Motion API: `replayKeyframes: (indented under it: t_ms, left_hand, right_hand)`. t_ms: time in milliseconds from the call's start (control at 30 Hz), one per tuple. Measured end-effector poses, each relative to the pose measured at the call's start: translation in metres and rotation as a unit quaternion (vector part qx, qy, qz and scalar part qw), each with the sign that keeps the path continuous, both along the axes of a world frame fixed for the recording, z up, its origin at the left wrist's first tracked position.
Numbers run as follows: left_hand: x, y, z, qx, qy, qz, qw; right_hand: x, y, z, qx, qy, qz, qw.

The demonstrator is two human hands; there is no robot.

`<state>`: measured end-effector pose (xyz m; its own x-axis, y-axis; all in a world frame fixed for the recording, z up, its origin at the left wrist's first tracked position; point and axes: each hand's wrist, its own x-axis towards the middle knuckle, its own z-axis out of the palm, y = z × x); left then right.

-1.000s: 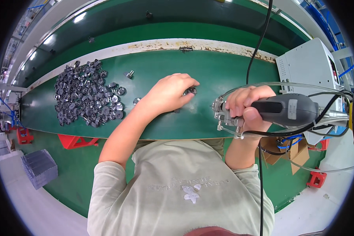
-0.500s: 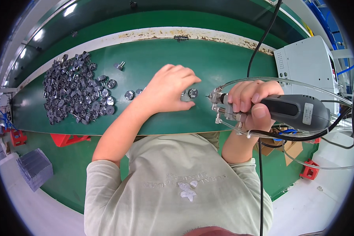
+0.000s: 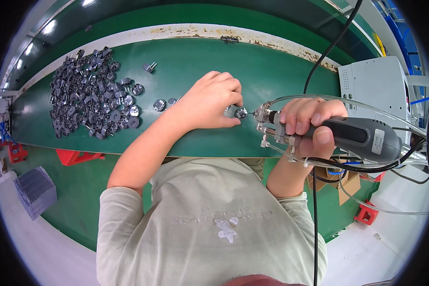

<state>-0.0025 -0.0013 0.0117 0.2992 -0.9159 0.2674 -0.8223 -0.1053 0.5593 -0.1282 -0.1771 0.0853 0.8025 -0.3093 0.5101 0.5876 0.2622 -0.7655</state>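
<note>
My left hand (image 3: 214,101) rests palm down over the green table, thumb and index finger curled round a small round dark part (image 3: 240,113) with a shiny face. Whether both fingertips press on it is hard to make out. Another such part is mostly hidden in the hollow of that hand. In my right hand (image 3: 310,121) is a grey handheld tool (image 3: 367,136) with metal fittings, clear tubes and a thin needle tip. The needle points left and ends right beside the round part at my left fingertips.
A large heap of small dark parts (image 3: 93,95) covers the table's left side. One loose part (image 3: 149,67) lies above my left forearm, another (image 3: 159,105) close to it. A grey-white machine (image 3: 374,88) stands at the right. A black cable (image 3: 326,50) hangs behind the tool.
My left thumb and index finger have drawn closer together round the part. Part and needle tip, apart before, now almost meet. The whole view has shifted slightly.
</note>
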Motion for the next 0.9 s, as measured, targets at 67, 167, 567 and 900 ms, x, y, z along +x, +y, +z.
replayKeyframes:
  t_ms: [67, 167, 567, 900]
  left_hand:
    - [0.0, -0.001, -0.002, 0.003, 0.003, -0.008, 1.0]
    - [0.0, -0.001, -0.006, 0.001, 0.004, -0.013, 1.0]
    - [0.001, -0.001, -0.004, 0.0, 0.001, -0.014, 1.0]
    - [0.001, -0.003, -0.011, -0.01, 0.011, -0.029, 0.999]
  right_hand:
    - [0.001, 0.002, -0.002, -0.004, 0.002, -0.007, 1.0]
    - [0.004, 0.004, -0.003, -0.009, 0.003, -0.015, 1.0]
    - [0.009, 0.002, -0.007, -0.03, -0.009, -0.006, 0.999]
    - [0.012, 0.023, 0.0, -0.211, 0.082, -0.082, 0.971]
